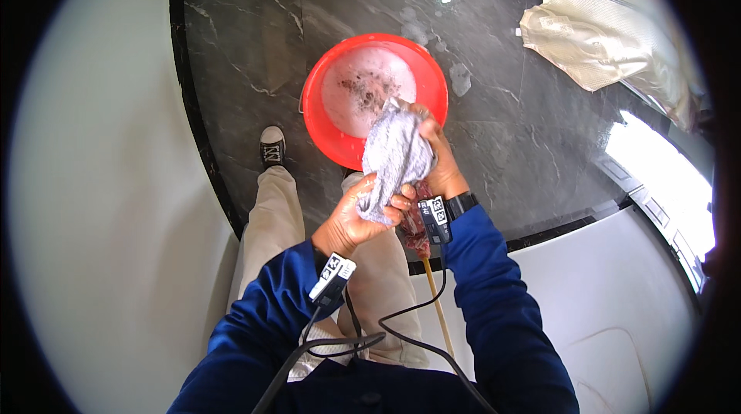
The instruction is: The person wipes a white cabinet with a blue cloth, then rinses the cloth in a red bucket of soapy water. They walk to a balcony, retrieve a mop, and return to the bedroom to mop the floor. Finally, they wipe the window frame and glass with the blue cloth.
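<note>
A bunched grey-white cloth (396, 150) is held between both hands, over the near rim of a red plastic bucket (317, 124). My left hand (362, 211) grips its lower end, with wet-looking fingers curled round it. Around the upper right side of the cloth my right hand (437, 153) is closed. Inside the bucket is water with whitish foam (370, 90) and dark patches in the middle. Part of the bucket's near rim is hidden behind the cloth and my right hand.
Wet foam patches (461, 79) lie on the dark marble-look floor (243, 38) right of the bucket. A mop with a reddish head and wooden handle (438, 304) is beside my right leg. White walls flank me; a pale fabric cover (590, 43) hangs at upper right. Cables run from my wrists.
</note>
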Tool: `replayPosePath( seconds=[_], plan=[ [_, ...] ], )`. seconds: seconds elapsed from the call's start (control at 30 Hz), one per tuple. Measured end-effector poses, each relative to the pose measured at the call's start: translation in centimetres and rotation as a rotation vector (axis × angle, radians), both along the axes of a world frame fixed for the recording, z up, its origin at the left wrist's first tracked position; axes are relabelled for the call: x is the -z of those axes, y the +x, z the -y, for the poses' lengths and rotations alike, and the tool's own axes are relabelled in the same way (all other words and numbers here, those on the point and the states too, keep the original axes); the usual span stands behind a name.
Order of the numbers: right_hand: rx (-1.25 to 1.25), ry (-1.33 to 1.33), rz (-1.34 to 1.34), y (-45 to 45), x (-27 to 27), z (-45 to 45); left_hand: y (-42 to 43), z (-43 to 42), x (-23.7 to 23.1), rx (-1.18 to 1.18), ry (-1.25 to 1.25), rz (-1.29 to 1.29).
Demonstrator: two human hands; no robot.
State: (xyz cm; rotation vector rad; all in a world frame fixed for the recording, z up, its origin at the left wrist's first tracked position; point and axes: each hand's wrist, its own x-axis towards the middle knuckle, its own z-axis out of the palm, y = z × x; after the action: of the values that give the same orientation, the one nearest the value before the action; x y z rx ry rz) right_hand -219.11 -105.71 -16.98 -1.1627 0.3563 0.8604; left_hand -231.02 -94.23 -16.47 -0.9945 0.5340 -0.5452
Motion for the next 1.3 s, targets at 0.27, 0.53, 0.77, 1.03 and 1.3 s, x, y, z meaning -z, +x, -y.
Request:
replayPosePath(
  seconds=[0.27, 0.53, 0.77, 1.03, 1.3],
  plan=[
    [-0.561, -0.383, 0.428, 4.5, 0.6, -1.4, 1.8, -3.1, 1.0, 0.293, 0.575, 0.327],
    [-0.922, -0.684, 0.603, 5.0, 2.0, -2.6, 3.7, -1.5, 2.6, 0.487, 1.364, 0.472],
    [-1.152, -1.133, 0.749, 3.7, 1.9, -2.8, 3.4, 0.2, 3.1, 0.715, 1.905, 0.454],
    [-0.944, -0.658, 0.317, 4.3, 0.1, -0.5, 2.6, -2.3, 0.9, 0.413, 1.250, 0.489],
    [-0.392, 0.323, -0.067, 3.5, -3.0, 0.8, 1.1, -1.5, -1.7, -0.041, 0.181, 0.184]
  ],
)
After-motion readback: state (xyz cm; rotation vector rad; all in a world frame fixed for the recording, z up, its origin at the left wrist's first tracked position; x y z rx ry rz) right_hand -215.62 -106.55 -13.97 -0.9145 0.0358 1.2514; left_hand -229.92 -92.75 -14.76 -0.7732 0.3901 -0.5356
